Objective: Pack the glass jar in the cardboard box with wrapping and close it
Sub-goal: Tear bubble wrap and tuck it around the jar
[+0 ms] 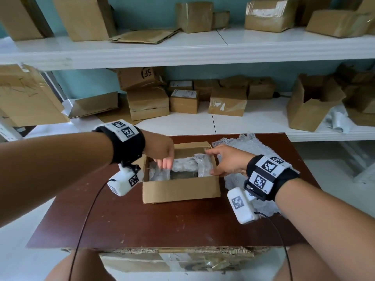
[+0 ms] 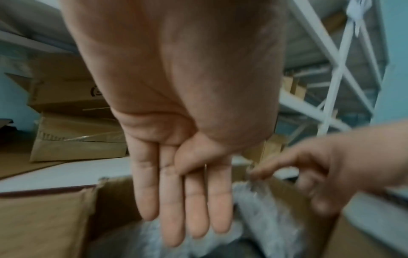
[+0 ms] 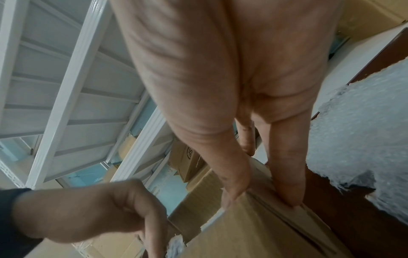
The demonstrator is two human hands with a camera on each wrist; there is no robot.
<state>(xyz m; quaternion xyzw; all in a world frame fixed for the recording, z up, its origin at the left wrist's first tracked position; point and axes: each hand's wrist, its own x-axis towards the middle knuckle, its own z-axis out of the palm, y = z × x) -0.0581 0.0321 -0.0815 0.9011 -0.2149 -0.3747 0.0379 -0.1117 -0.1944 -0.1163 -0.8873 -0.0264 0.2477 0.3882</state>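
An open cardboard box (image 1: 180,189) stands on the dark brown table (image 1: 142,224). Bubble wrap (image 1: 184,164) lines its inside, and a dark object (image 1: 183,175), probably the jar, shows low in the middle. My left hand (image 1: 165,162) hangs over the box's left side, its straight fingers (image 2: 185,200) pointing down at the wrap (image 2: 264,218). My right hand (image 1: 211,162) is at the box's right side and holds the right flap (image 3: 253,227) between thumb and fingers (image 3: 287,197).
A loose sheet of bubble wrap (image 1: 243,147) lies on the table to the right of the box, under my right wrist. White shelves (image 1: 203,51) behind the table hold several cardboard boxes. Another taped box (image 1: 174,260) sits under the table's near edge.
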